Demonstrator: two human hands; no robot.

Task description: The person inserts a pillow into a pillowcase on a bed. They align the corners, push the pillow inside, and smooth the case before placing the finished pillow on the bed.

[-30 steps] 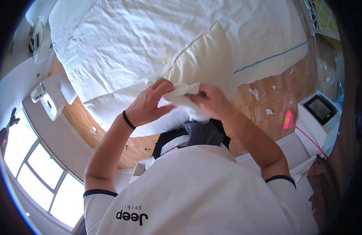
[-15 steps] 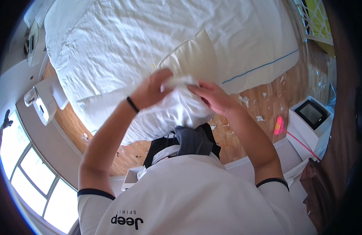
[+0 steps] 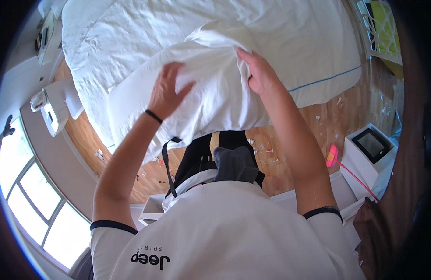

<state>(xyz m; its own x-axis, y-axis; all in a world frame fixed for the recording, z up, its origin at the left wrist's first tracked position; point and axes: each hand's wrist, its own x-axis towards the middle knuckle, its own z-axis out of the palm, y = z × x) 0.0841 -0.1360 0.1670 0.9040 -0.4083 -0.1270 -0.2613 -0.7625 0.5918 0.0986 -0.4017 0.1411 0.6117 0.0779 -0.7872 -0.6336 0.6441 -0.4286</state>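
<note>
A white pillowcase (image 3: 204, 93) lies spread over the near edge of the bed, loose and wrinkled. Its far end bulges upward (image 3: 220, 33), and the cream pillow is out of sight beneath the white cloth. My right hand (image 3: 262, 74) pinches the pillowcase's right edge between thumb and fingers, and the cloth hangs in folds from there. My left hand (image 3: 169, 91) is over the left part of the pillowcase, fingers and thumb apart, holding nothing; whether it touches the cloth I cannot tell.
The bed's white sheet (image 3: 313, 51) carries a blue line at its right. Paper scraps litter the wooden floor (image 3: 313, 126). To the right stand a white cabinet (image 3: 365, 163) with a dark panel and a pink broom (image 3: 333, 156). A white bedside unit (image 3: 61, 109) is at left.
The white cloth has been drawn over the cream pillow, hiding it. Both hands have moved apart, my right one farther forward. My left hand has come off the bunched cloth.
</note>
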